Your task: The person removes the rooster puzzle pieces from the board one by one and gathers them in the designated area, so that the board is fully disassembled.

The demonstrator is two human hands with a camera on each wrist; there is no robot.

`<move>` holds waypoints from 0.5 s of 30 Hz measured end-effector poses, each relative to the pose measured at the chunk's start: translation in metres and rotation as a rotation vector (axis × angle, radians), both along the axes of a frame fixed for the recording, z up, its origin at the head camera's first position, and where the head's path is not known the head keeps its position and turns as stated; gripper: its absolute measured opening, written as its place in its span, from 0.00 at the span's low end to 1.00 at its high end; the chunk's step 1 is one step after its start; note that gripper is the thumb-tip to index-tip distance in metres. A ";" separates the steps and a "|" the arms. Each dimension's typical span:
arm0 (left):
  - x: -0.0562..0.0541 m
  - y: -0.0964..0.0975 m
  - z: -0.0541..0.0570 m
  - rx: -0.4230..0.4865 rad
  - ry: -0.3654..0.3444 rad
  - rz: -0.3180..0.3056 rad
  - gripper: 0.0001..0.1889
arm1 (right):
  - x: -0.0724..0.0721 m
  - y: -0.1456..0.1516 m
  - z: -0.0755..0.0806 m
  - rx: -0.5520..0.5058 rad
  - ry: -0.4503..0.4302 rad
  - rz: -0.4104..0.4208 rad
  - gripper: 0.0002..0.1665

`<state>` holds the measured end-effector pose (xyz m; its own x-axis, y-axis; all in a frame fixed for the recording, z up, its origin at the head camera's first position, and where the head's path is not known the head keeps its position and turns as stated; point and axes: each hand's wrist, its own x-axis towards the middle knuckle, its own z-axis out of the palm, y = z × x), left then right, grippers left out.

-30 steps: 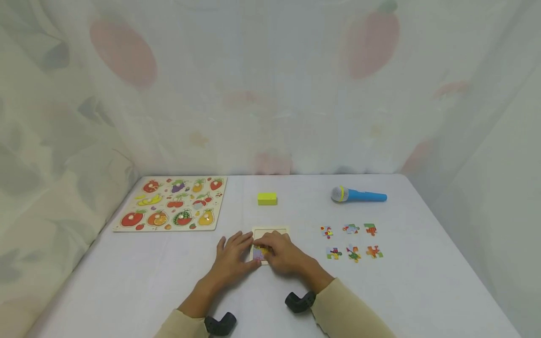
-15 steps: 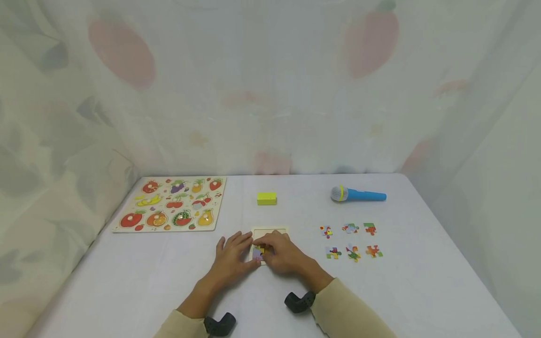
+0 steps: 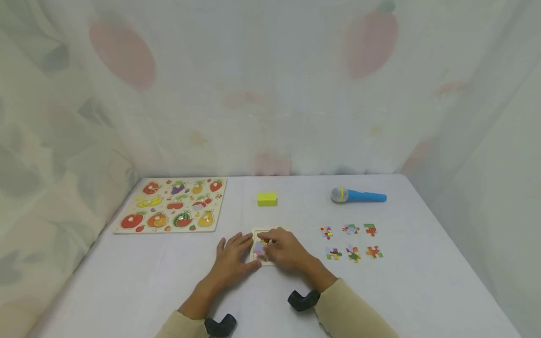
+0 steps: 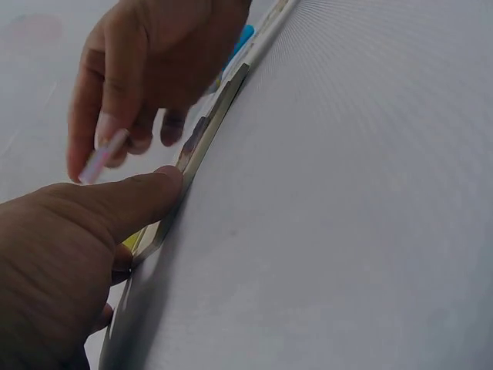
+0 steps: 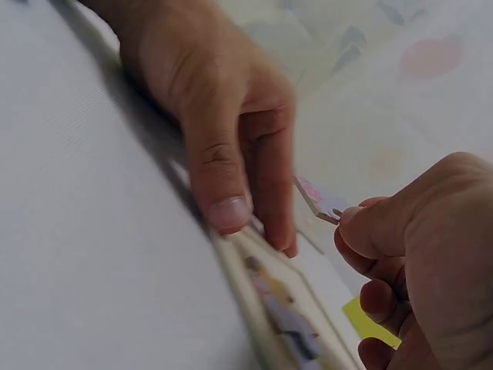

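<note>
My right hand [image 3: 288,249] pinches a puzzle piece [image 5: 322,202] between thumb and forefinger, lifted just above a small wooden puzzle tray [image 3: 256,231]. In the left wrist view the raised piece [image 4: 104,158] appears edge-on, pinkish. My left hand [image 3: 232,259] rests along the tray's left side with straight fingers, its thumb touching the near left corner. The right wrist view shows that left hand [image 5: 223,131] and coloured pieces [image 5: 286,312] lying in the tray, blurred. My right hand hides much of the tray's right part in the head view.
Several loose puzzle pieces [image 3: 354,254] lie in two rows on the right. A yellow block [image 3: 267,199] stands behind the tray. A blue toy microphone [image 3: 359,194] lies at the back right, a fruit peg board [image 3: 173,205] at the back left. Cloth hangs around the table.
My right hand has risen slightly and moved a little right, lifting a piece off the tray. My left hand stays at the tray's edge.
</note>
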<state>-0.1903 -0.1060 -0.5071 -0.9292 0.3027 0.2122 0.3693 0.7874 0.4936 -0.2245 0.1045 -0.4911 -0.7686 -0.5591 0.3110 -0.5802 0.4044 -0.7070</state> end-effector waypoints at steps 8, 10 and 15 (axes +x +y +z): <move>0.002 0.003 -0.001 0.004 -0.017 0.003 0.35 | 0.005 0.025 0.022 -0.081 0.007 0.034 0.21; 0.002 0.003 -0.001 -0.003 -0.018 0.005 0.35 | 0.006 0.033 0.029 -0.069 -0.002 0.037 0.22; 0.002 0.001 0.001 -0.021 -0.028 0.015 0.35 | 0.011 0.052 0.044 -0.053 0.003 0.047 0.22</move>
<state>-0.1879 -0.1047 -0.5057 -0.9393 0.2925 0.1795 0.3432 0.8034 0.4866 -0.2138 0.1561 -0.4470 -0.7408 -0.5774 0.3434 -0.5997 0.3381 -0.7253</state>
